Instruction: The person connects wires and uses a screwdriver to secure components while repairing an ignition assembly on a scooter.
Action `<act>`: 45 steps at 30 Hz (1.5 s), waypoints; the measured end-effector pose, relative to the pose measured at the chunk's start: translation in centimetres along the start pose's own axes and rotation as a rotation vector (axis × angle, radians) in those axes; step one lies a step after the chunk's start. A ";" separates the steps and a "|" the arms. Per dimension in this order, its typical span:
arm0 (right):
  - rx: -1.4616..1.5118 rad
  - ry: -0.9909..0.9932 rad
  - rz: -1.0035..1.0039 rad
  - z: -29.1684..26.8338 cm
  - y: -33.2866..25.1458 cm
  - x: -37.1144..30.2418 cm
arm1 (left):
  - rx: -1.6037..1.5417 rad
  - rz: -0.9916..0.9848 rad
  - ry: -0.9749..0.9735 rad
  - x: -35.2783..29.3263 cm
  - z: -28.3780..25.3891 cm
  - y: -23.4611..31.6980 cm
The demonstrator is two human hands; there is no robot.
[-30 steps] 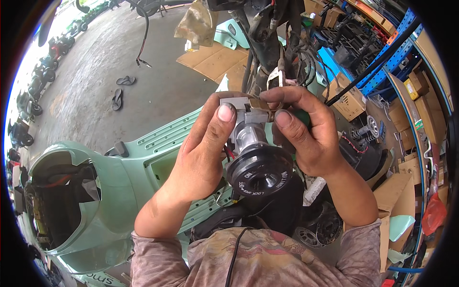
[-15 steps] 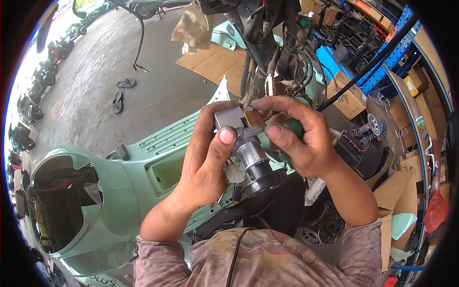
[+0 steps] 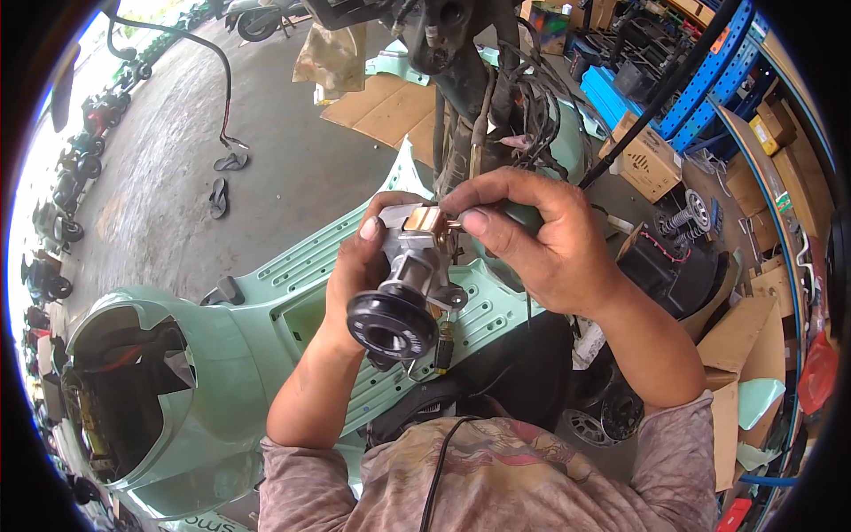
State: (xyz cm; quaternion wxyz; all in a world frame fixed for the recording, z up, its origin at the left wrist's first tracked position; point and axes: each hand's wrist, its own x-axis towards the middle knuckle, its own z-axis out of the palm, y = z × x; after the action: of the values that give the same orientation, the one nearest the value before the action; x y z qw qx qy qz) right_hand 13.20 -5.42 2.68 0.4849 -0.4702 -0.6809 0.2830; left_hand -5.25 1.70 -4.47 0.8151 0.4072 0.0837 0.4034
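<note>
An ignition lock (image 3: 403, 275) with a grey metal body and a round black face hangs over the pale green floorboard. My left hand (image 3: 350, 266) is closed around its left side, thumb near the top. A copper-coloured bracket (image 3: 425, 220) sits on the lock's upper end. Beside that bracket, my right hand (image 3: 550, 239) pinches a small screw-like metal piece (image 3: 454, 225) between thumb and forefinger. Behind those fingers shows a dark green rounded thing (image 3: 523, 215); its kind is unclear. Below the lock dangles a small dark connector-like piece (image 3: 444, 350) with a yellow end.
The pale green scooter body (image 3: 204, 355) lies across the left and middle. Bare wiring (image 3: 541, 115) hangs around the steering column ahead. At right are a cardboard box (image 3: 645, 164), a spring shock absorber (image 3: 691, 213) and blue shelving (image 3: 714, 84). Sandals (image 3: 219, 197) lie on the floor.
The lock has turned so its black face points toward me, and it has moved left. My right fingertips have come together at the bracket's side. The view has shifted slightly.
</note>
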 end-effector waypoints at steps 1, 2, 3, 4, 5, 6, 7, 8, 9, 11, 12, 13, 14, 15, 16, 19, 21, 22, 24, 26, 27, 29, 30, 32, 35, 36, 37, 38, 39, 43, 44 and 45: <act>0.001 0.007 -0.027 0.2 0.0 0.1 | -0.053 -0.016 0.007 0.1 -0.2 -0.1; 0.003 0.015 -0.053 0.3 0.0 0.3 | -0.106 -0.033 0.014 0.3 -0.3 -0.2; 0.007 0.021 -0.082 0.3 0.4 0.3 | -0.156 -0.048 0.024 0.5 -0.4 -0.5; 0.002 0.024 -0.093 0.3 0.7 0.4 | -0.179 -0.058 -0.024 0.7 -0.9 -0.6; -0.003 0.028 -0.104 0.3 0.9 0.4 | -0.133 -0.061 -0.017 0.8 -0.9 -0.6; -0.007 0.024 -0.118 0.4 0.9 0.5 | -0.086 -0.057 -0.006 0.7 -0.8 -0.4; -0.022 0.010 -0.113 0.3 0.8 0.5 | -0.040 -0.054 0.005 0.6 -0.7 -0.1; -0.037 -0.005 -0.107 0.2 0.7 0.5 | 0.001 -0.060 -0.024 0.8 -0.6 0.2; -0.054 -0.021 -0.097 0.0 0.7 0.4 | 0.035 -0.109 -0.035 1.0 -0.6 0.4; -0.071 -0.026 -0.094 0.0 1.0 0.2 | 0.102 -0.208 -0.057 1.2 -0.3 1.0; -0.080 -0.026 -0.094 -0.1 1.1 0.1 | 0.086 -0.239 0.035 1.3 0.8 1.0; -0.076 -0.028 -0.095 -0.3 1.1 0.1 | 0.090 -0.260 0.031 1.4 0.9 1.0; -0.072 -0.029 -0.096 -0.4 1.2 0.0 | 0.094 -0.281 0.027 1.7 1.1 1.0; -0.064 -0.033 -0.099 -0.5 1.2 0.0 | 0.101 -0.300 0.027 1.9 1.1 1.1; -0.076 -0.038 -0.098 -0.5 1.2 -0.2 | 0.103 -0.311 0.002 1.9 0.5 1.2; -0.077 -0.013 -0.041 -1.1 -0.3 -1.0 | 0.117 -0.265 0.067 1.5 1.7 1.4; -0.025 0.057 0.072 -2.3 -2.7 -2.5 | 0.055 -0.279 0.095 1.3 0.9 1.1; 0.176 0.170 -0.062 -3.4 -3.0 -3.4 | 0.020 -0.288 0.097 1.3 0.7 0.8; 0.503 0.365 -0.262 -6.9 -3.9 -5.3 | -0.046 -0.312 0.095 1.7 1.2 0.1; 0.721 0.488 -0.374 -11.7 -5.2 -7.5 | -0.062 -0.327 0.106 1.8 1.8 -0.1; 0.804 0.531 -0.407 -14.0 -4.9 -8.6 | -0.063 -0.333 0.118 1.6 1.7 0.1; 0.887 0.574 -0.449 -17.6 -3.6 -10.0 | -0.075 -0.350 0.130 1.6 1.6 0.1; 0.931 0.591 -0.471 -19.2 -3.1 -10.4 | -0.063 -0.324 0.112 1.5 1.4 0.0; 0.984 0.646 -0.529 -22.1 -3.0 -11.5 | -0.053 -0.325 0.143 1.7 1.0 0.1; 1.016 0.712 -0.598 -26.2 -2.1 -13.2 | -0.044 -0.335 0.184 1.8 0.5 -0.1; 1.021 0.717 -0.634 -28.3 -1.7 -14.1 | -0.047 -0.343 0.187 1.8 0.5 -0.1; 1.028 0.722 -0.669 -28.9 -1.6 -14.2 | -0.051 -0.351 0.192 1.9 0.5 -0.1; 0.975 0.727 -0.644 -29.3 -1.3 -14.4 | -0.058 -0.356 0.181 2.0 0.4 -0.2; 0.925 0.730 -0.618 -29.0 -1.2 -14.2 | -0.065 -0.359 0.172 2.0 0.3 -0.2; 0.848 0.694 -0.527 -27.9 -1.0 -13.5 | -0.056 -0.363 0.225 1.7 0.9 0.0; 0.835 0.692 -0.512 -27.9 -0.9 -13.4 | -0.052 -0.359 0.225 1.8 1.0 -0.1; 0.819 0.706 -0.506 -28.0 -0.7 -13.3 | -0.048 -0.354 0.227 1.7 0.9 -0.1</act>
State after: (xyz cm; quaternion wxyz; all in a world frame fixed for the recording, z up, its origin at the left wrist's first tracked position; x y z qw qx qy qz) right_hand 40.06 -19.85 8.39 0.8761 -0.1338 -0.4050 0.2249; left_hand -3.62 2.34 -3.64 0.8680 0.3187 0.2356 0.2991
